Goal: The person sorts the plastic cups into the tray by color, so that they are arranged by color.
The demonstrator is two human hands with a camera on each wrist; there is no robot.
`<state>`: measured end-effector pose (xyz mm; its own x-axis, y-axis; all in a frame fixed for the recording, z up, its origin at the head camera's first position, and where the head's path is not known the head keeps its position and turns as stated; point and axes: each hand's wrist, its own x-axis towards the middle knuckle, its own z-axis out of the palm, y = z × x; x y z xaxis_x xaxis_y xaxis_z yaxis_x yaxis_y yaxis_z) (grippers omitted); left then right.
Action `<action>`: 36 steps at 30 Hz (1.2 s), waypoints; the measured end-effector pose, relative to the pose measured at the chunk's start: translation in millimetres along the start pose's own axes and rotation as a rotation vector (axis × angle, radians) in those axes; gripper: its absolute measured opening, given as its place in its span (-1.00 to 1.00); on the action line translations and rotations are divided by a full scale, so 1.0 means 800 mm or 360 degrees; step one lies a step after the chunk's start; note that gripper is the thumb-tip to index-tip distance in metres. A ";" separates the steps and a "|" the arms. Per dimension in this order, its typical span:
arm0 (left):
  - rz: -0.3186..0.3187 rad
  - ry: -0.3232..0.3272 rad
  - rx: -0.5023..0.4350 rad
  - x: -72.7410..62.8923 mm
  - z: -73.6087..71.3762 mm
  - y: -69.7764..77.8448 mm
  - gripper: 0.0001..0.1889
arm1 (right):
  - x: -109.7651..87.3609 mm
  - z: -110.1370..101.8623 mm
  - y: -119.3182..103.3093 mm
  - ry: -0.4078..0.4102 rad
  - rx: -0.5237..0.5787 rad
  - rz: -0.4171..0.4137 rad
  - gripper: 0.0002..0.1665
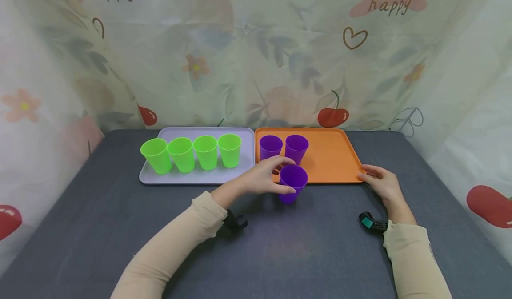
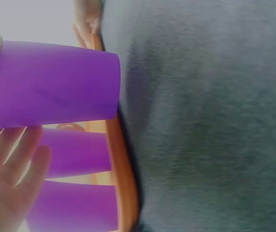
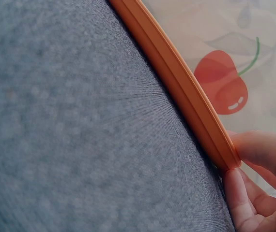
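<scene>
Between its thumb and fingers my left hand (image 1: pixel 266 174) holds a purple cup (image 1: pixel 294 179), mouth up, at the front edge of the orange tray (image 1: pixel 328 157). In the left wrist view this cup (image 2: pixel 60 84) lies across the picture. Two more purple cups, one at the left (image 1: pixel 270 145) and one beside it (image 1: pixel 297 147), stand on that tray, partly behind the hand. My right hand (image 1: pixel 382 183) pinches the tray's front right corner. Seen from the right wrist, thumb and fingers (image 3: pixel 261 150) meet at the tray's rim (image 3: pixel 176 82).
A lavender tray (image 1: pixel 192 178) adjoins the orange one on the left, carrying several green cups (image 1: pixel 206 152) in a row. The leftmost green cup leans. Both trays lie on a dark table (image 1: pixel 280 254), with a patterned curtain (image 1: pixel 248 59) behind.
</scene>
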<state>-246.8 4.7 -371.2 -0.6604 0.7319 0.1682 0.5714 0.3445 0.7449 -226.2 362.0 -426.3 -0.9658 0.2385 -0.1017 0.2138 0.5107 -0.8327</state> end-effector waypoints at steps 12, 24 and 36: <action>0.0111 0.0035 0.0167 0.023 -0.014 0.032 -0.30 | -0.002 -0.001 -0.001 -0.0016 -0.0006 -0.0014 -0.19; 0.0021 0.0068 0.0050 0.052 -0.022 0.049 -0.30 | 0.000 -0.001 0.002 -0.0007 -0.0023 -0.0055 -0.21; -0.0094 0.0179 0.0059 0.083 -0.019 0.058 -0.29 | 0.000 -0.002 0.001 -0.0024 0.0001 -0.0052 -0.21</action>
<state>-271.8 60.3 -315.8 -0.7427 0.6398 0.1977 0.5462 0.4080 0.7316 -225.6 364.1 -426.2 -0.9744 0.2094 -0.0825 0.1820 0.5175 -0.8361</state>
